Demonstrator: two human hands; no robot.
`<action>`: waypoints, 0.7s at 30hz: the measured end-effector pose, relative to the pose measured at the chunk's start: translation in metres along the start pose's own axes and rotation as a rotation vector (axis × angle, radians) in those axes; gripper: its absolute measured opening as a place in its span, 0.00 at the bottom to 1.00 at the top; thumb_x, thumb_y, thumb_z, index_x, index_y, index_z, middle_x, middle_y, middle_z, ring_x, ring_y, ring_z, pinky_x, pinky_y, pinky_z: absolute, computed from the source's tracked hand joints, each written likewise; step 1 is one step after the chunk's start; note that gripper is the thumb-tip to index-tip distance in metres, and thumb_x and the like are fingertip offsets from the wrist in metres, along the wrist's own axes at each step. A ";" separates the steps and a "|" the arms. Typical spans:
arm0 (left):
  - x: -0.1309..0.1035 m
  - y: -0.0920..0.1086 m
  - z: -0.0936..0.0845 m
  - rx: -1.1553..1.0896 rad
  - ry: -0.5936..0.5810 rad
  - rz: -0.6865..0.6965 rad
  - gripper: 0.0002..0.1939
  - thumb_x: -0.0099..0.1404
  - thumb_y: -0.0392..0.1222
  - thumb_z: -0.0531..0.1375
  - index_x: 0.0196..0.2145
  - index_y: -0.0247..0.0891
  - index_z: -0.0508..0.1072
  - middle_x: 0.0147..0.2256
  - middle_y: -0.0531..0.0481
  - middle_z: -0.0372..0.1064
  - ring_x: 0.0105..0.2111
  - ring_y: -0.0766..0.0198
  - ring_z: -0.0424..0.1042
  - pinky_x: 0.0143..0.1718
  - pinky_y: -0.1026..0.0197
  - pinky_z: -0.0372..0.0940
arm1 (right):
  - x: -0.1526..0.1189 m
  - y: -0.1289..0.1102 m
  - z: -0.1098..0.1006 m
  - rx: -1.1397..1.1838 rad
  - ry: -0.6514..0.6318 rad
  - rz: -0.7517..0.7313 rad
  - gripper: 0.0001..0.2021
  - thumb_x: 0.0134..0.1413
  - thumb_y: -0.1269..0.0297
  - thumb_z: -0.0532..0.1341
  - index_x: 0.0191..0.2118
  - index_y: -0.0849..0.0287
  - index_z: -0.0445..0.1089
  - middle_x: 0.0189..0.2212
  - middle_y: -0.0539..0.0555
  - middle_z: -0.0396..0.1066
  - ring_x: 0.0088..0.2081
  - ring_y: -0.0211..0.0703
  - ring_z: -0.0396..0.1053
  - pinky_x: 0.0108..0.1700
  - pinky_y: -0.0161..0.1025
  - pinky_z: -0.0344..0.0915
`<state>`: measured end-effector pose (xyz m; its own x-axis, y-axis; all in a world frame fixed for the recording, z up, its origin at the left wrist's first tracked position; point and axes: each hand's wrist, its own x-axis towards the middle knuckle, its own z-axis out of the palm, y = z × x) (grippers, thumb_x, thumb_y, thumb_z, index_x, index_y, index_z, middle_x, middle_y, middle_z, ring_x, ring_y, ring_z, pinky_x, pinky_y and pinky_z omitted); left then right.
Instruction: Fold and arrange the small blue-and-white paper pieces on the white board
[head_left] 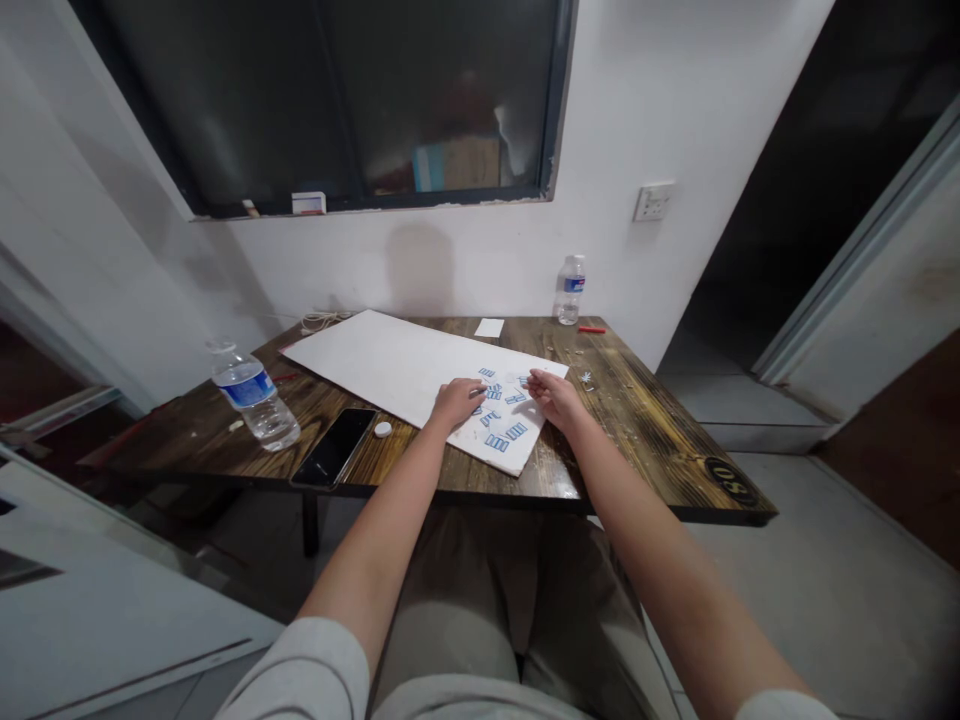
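A long white board (375, 355) lies at a slant on the dark wooden table. Near its right end are several small blue-and-white striped pieces (496, 441), spread around and between my hands. At the left side of these pieces is my left hand (455, 403), its fingers curled together by a small dark thing too small to name. My right hand (553, 396) hovers at the board's right edge, fingers bent and thumb close to them; whatever may be between the fingertips is too small to make out.
A large water bottle (257, 397), a black phone (335, 447) and a white cap (383, 429) are on the left of the table (645, 440). At the back stand a small bottle (571, 292), a red pen (592, 330) and a white paper (489, 327). White scraps (586, 379) lie right.
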<state>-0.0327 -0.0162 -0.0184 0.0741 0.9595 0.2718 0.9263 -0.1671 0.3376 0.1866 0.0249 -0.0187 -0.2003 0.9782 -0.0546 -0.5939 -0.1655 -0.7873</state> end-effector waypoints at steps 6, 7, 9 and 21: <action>0.000 -0.001 0.001 -0.004 -0.004 0.000 0.16 0.66 0.49 0.57 0.49 0.49 0.77 0.57 0.54 0.69 0.59 0.57 0.63 0.60 0.53 0.56 | -0.001 -0.001 0.001 0.024 0.005 0.003 0.06 0.46 0.72 0.70 0.28 0.59 0.72 0.21 0.50 0.74 0.24 0.36 0.73 0.28 0.31 0.70; 0.000 -0.001 0.001 -0.004 -0.003 0.001 0.16 0.66 0.49 0.57 0.49 0.49 0.77 0.57 0.54 0.69 0.59 0.57 0.63 0.60 0.53 0.56 | -0.002 -0.002 0.002 0.029 0.009 0.007 0.06 0.46 0.72 0.69 0.28 0.59 0.72 0.21 0.50 0.74 0.24 0.36 0.73 0.27 0.31 0.70; 0.000 -0.001 0.001 -0.004 0.001 0.002 0.16 0.66 0.48 0.57 0.49 0.49 0.77 0.57 0.54 0.69 0.59 0.57 0.64 0.60 0.53 0.56 | -0.002 -0.002 0.002 0.034 0.013 0.015 0.05 0.46 0.73 0.69 0.29 0.60 0.72 0.22 0.51 0.74 0.24 0.36 0.73 0.26 0.30 0.70; 0.000 0.001 0.000 0.008 -0.005 0.002 0.16 0.66 0.48 0.57 0.50 0.49 0.77 0.57 0.54 0.69 0.59 0.57 0.63 0.60 0.54 0.56 | -0.001 0.000 0.000 -0.033 -0.007 -0.039 0.10 0.40 0.71 0.73 0.28 0.59 0.72 0.22 0.49 0.74 0.24 0.36 0.73 0.27 0.30 0.70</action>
<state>-0.0322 -0.0165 -0.0180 0.0774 0.9603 0.2682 0.9293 -0.1669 0.3295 0.1868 0.0243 -0.0191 -0.1831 0.9829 -0.0198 -0.5756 -0.1235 -0.8083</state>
